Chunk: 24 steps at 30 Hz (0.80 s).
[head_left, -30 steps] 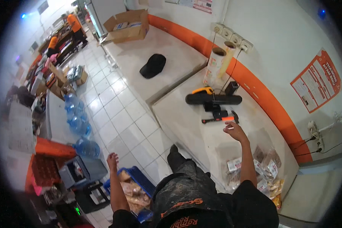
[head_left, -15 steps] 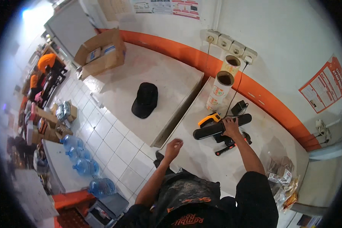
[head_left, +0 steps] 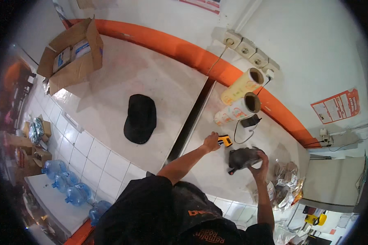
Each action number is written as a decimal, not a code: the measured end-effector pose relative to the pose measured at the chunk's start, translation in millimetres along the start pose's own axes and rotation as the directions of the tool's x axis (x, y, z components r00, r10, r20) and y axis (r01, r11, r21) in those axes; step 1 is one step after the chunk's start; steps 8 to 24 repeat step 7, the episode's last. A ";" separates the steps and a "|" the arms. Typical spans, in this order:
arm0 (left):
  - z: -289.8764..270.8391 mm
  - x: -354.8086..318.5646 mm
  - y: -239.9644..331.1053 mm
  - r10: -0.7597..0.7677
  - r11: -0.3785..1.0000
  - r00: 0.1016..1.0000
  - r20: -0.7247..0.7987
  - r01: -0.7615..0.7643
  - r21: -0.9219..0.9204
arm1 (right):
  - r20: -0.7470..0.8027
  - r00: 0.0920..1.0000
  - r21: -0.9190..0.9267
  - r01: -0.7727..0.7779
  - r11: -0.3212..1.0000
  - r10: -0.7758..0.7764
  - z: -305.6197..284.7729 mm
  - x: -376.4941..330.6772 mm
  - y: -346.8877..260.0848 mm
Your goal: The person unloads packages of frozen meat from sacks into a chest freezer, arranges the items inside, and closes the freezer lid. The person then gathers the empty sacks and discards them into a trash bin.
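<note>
My left hand (head_left: pixel 211 142) is closed on one end of a yellow and black pistol-shaped tool (head_left: pixel 225 141), which looks like an infrared thermometer, on the right-hand table. To its right, my right hand (head_left: pixel 259 166) curls its fingers round a dark grey, rounded object (head_left: pixel 244 157); motion blur hides its exact kind. A small black and red-orange part pokes out at that object's lower left. Behind both hands, a black power adapter (head_left: pixel 250 121) lies with its cable looping toward the yellow tool.
Two upright printed film rolls (head_left: pixel 237 109) stand by the wall below sockets (head_left: pixel 245 50). A black cap (head_left: pixel 140 119) rests on the left table, beyond a gap, with an open carton (head_left: pixel 75 61) behind. Plastic-wrapped packets (head_left: pixel 288 179) lie at right; blue water bottles (head_left: pixel 78 193) stand lower left.
My left hand has reached right and taken hold of the yellow tool. The long black bar no longer shows as a bar; my right hand has shifted right and lower, round a dark object.
</note>
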<state>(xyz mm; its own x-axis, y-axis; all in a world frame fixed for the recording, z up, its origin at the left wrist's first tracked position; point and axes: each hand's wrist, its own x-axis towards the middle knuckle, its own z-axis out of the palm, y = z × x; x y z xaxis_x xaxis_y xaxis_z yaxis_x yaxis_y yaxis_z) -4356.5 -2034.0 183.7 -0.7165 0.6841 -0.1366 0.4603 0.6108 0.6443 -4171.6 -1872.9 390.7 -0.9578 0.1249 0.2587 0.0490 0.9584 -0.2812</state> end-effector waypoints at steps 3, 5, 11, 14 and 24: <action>-41.5 -23.6 -1.3 -0.075 0.817 0.979 0.190 0.170 -0.552 | -0.219 0.848 0.268 -0.423 0.865 0.483 -12.0 -12.9 -29.5; -56.8 -46.4 -29.9 -0.041 0.734 0.974 0.221 0.180 -0.655 | -0.327 0.723 0.487 -0.424 0.764 0.609 -18.2 -7.8 -46.0; -72.9 -57.5 -54.2 0.002 0.639 0.972 0.235 0.180 -0.748 | -0.357 0.596 0.640 -0.405 0.653 0.719 -25.0 7.9 -59.6; -72.9 -57.5 -54.2 0.002 0.639 0.972 0.235 0.180 -0.748 | -0.357 0.596 0.640 -0.405 0.653 0.719 -25.0 7.9 -59.6; -72.9 -57.5 -54.2 0.002 0.639 0.972 0.235 0.180 -0.748 | -0.357 0.596 0.640 -0.405 0.653 0.719 -25.0 7.9 -59.6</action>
